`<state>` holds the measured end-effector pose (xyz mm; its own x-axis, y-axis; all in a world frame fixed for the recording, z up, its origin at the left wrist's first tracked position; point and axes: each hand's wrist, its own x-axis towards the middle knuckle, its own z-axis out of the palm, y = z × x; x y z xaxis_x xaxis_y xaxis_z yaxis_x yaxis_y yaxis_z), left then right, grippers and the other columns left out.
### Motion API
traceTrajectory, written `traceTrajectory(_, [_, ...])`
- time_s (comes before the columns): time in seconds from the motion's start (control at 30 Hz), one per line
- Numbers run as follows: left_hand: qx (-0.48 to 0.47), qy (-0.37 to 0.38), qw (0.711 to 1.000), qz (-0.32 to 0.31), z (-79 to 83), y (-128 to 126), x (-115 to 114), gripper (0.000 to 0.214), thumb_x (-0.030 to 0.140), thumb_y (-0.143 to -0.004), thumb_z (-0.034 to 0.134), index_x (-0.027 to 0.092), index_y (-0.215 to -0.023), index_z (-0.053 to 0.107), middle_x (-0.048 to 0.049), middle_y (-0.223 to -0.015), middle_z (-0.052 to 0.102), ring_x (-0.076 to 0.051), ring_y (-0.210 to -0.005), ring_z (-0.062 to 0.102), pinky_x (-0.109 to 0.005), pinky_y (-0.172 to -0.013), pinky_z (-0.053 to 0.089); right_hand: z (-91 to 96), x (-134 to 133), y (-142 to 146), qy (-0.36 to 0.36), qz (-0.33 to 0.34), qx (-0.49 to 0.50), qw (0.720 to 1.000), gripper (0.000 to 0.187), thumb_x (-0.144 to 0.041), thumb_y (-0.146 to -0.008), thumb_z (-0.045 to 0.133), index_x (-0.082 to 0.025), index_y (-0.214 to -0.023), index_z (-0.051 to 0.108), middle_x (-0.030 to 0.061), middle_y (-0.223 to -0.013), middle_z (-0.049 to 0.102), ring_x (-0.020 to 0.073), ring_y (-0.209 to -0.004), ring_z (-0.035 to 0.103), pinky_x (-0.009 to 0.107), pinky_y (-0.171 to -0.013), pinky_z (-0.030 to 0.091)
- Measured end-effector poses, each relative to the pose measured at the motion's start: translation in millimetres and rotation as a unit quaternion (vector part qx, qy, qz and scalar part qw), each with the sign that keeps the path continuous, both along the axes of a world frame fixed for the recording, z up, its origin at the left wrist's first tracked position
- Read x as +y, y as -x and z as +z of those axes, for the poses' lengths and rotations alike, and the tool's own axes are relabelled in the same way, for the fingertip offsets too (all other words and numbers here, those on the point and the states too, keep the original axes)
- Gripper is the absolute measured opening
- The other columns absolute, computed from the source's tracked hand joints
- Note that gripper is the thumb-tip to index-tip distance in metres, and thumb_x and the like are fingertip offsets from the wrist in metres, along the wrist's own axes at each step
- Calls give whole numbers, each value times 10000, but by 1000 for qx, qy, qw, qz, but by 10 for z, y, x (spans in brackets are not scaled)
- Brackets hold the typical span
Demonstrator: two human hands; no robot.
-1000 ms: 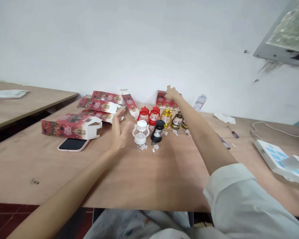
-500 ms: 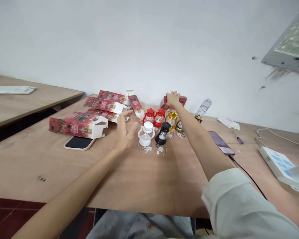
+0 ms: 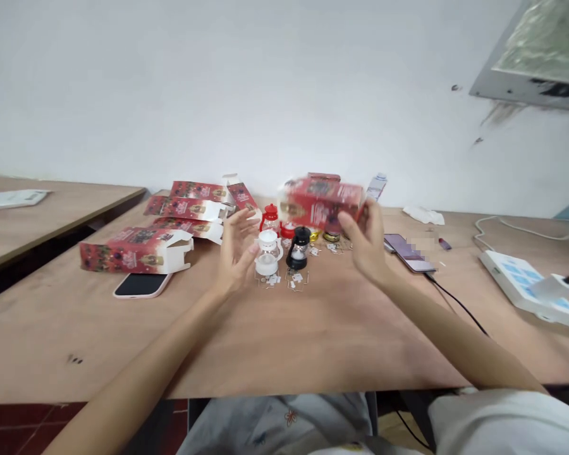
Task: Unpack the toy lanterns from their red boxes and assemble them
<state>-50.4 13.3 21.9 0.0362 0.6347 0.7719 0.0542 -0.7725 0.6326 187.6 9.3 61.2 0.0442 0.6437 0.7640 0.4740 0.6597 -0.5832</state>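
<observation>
My right hand (image 3: 367, 243) grips one end of a red printed box (image 3: 320, 205), held in the air above the small lanterns and blurred by motion. My left hand (image 3: 237, 249) is open, fingers apart, beside a white lantern (image 3: 267, 254) and touching nothing I can make out. To the right of it stands a black lantern (image 3: 298, 249). Behind them, a red lantern (image 3: 270, 218) shows, while another red one and the gold ones are mostly hidden by the lifted box. Wire handles and small white pieces (image 3: 271, 280) lie in front of the lanterns.
Several opened red boxes (image 3: 123, 249) lie at the left, one over a pink-edged phone (image 3: 142, 285). Another red box (image 3: 323, 177) is near the wall. At the right are a phone on a black cable (image 3: 410, 254), a tissue (image 3: 423, 215) and a white power strip (image 3: 526, 284).
My right hand has picked up a red box from near the wall and drawn it toward me, over the lanterns. My left hand stays open beside the white lantern.
</observation>
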Motion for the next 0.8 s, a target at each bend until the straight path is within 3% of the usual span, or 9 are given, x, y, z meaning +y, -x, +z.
traceTrajectory(0.1, [52, 55, 992, -102, -11, -117, -102, 721, 600, -720, 609, 284, -1321, 365, -112, -1376, 418, -285, -1234, 452, -433, -993, 424, -365, -459, 42, 50, 4, 21, 999, 558, -512, -886, 426, -262, -1372, 317, 116, -1309, 498, 270, -1215, 485, 509, -1017, 402])
traceTrajectory(0.2, [86, 113, 984, -111, -23, -195, -199, 636, 494, -729, 660, 272, -1279, 431, -101, -1325, 490, -281, -1225, 474, -430, -978, 445, -581, -555, 29, 59, 15, 32, 998, 578, -550, -897, 356, -259, -1395, 313, 103, -1378, 457, 275, -1295, 414, 511, -1078, 337])
traceTrajectory(0.3, [110, 141, 978, -112, -25, -216, -235, 553, 418, -701, 709, 240, -1187, 513, -99, -1217, 581, -270, -1143, 544, -420, -938, 475, -634, -487, -15, 88, 57, 56, 993, 573, -572, -918, 231, -256, -1374, 372, 80, -1350, 501, 243, -1286, 438, 454, -1084, 354])
traceTrajectory(0.43, [103, 136, 980, -97, -7, -181, -207, 506, 376, -658, 749, 232, -1108, 570, -81, -1153, 622, -252, -1083, 580, -393, -911, 489, -646, -401, -44, 123, 105, 74, 984, 611, -621, -903, 210, -256, -1340, 433, 65, -1271, 575, 218, -1244, 488, 408, -1055, 397])
traceTrajectory(0.6, [55, 177, 980, -73, -18, -64, -103, 517, 471, -643, 740, 223, -1078, 610, -73, -1137, 622, -268, -1062, 582, -371, -829, 517, -743, -295, -84, 172, 68, 114, 976, 628, -620, -908, 160, -231, -1247, 519, 86, -1132, 647, 236, -1099, 590, 431, -929, 488])
traceTrajectory(0.7, [9, 202, 977, -65, -59, -5, -32, 548, 501, -644, 730, 223, -1102, 613, -77, -1191, 597, -275, -1076, 577, -360, -814, 523, -755, -253, -137, 134, 21, 125, 983, 489, -542, -930, 267, -251, -1268, 466, 84, -1175, 610, 219, -1075, 592, 415, -887, 507])
traceTrajectory(0.8, [-5, 194, 980, -47, -93, 4, -2, 541, 488, -633, 741, 223, -1090, 623, -70, -1170, 606, -257, -1053, 586, -350, -828, 520, -712, -280, -171, 21, 6, 71, 997, 338, -401, -938, 368, -292, -1238, 477, 68, -1222, 553, 196, -1142, 542, 405, -952, 464])
